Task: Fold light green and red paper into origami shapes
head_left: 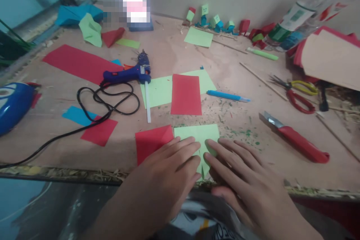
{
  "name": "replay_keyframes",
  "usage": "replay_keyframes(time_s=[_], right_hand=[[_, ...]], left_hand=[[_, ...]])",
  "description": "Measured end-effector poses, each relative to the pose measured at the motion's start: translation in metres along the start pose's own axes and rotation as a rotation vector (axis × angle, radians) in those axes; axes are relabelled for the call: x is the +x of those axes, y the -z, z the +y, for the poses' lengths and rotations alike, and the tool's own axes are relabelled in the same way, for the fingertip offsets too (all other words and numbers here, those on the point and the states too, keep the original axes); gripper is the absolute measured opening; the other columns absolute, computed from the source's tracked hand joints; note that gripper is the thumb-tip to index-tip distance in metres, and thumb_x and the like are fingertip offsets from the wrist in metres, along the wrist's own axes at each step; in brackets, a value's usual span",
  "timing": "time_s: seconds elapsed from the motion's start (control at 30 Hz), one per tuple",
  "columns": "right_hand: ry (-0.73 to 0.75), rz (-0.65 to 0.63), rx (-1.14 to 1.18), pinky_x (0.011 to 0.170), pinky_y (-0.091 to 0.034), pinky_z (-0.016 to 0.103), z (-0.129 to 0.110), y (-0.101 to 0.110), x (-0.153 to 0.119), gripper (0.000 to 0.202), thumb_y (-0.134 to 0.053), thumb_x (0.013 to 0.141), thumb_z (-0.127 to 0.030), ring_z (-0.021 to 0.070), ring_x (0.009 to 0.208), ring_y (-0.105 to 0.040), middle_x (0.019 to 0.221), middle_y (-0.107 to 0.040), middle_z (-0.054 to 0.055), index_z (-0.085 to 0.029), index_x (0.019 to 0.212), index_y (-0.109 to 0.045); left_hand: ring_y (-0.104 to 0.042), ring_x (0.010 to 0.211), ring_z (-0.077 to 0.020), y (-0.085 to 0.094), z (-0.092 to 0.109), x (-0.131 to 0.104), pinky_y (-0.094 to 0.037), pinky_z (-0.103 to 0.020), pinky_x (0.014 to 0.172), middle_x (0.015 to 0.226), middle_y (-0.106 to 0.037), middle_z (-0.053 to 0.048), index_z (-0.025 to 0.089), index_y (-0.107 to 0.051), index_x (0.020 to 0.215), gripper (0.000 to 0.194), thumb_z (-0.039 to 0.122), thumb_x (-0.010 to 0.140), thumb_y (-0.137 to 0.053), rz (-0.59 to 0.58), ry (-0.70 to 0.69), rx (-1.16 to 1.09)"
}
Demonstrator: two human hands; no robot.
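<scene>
A light green paper [197, 132] lies at the table's front edge, with folded flaps meeting along a slit in its middle. My left hand [168, 168] rests flat on its left part, fingers stretched out, also covering a corner of a red paper [152, 140]. On the right part of the green paper lies my right hand [242, 172], its fingers extended and slightly apart. Both hands press from above and grip nothing. Just beyond them a red rectangle [186, 95] overlaps a larger green sheet [159, 92].
Left are a blue glue gun [126, 73] with a looping black cord and red and blue papers. A blue pen [227, 95], red-handled knife [300, 142] and scissors [298, 97] lie right. Small paper figures [216, 22] and a plastic bottle [289, 26] stand behind.
</scene>
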State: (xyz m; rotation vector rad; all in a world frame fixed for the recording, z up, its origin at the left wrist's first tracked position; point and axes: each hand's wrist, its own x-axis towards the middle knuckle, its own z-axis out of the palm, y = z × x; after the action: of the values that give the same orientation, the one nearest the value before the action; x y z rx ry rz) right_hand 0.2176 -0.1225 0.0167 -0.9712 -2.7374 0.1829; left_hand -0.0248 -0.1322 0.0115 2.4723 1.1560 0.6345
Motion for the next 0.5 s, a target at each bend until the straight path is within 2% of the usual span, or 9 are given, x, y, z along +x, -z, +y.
replay_keyframes(time_s=[0.23,0.33,0.5], right_hand=[[-0.030,-0.028,0.046,0.119,-0.031,0.049,0.0014,0.0000,-0.0023,0.043,-0.058,0.106,-0.038,0.0299,0.143,-0.047,0.156,-0.059,0.008,-0.016,0.143,-0.061],[-0.060,-0.053,0.080,0.120,-0.030,0.049,0.0007,0.0024,-0.0009,0.041,-0.059,0.106,-0.038,0.0290,0.144,-0.046,0.156,-0.059,0.006,-0.018,0.142,-0.062],[-0.101,-0.040,0.117,0.119,-0.030,0.048,-0.0017,0.0063,0.0016,0.038,-0.058,0.106,-0.036,0.0293,0.141,-0.050,0.152,-0.062,0.006,-0.017,0.138,-0.064]], left_hand=[[-0.062,0.133,-0.0303,-0.0011,-0.0028,0.0004,-0.056,-0.047,0.112,0.136,-0.070,-0.014,0.013,-0.069,0.129,0.031,0.029,0.108,-0.052,0.030,-0.025,0.029],[-0.064,0.129,-0.0299,-0.0014,-0.0039,0.0013,-0.058,-0.046,0.109,0.133,-0.071,-0.014,0.014,-0.071,0.127,0.031,0.030,0.108,-0.053,0.055,-0.029,0.022],[-0.067,0.126,-0.0287,-0.0001,-0.0030,0.0053,-0.062,-0.046,0.103,0.130,-0.073,-0.012,0.016,-0.072,0.126,0.031,0.031,0.108,-0.051,0.020,-0.027,0.049]])
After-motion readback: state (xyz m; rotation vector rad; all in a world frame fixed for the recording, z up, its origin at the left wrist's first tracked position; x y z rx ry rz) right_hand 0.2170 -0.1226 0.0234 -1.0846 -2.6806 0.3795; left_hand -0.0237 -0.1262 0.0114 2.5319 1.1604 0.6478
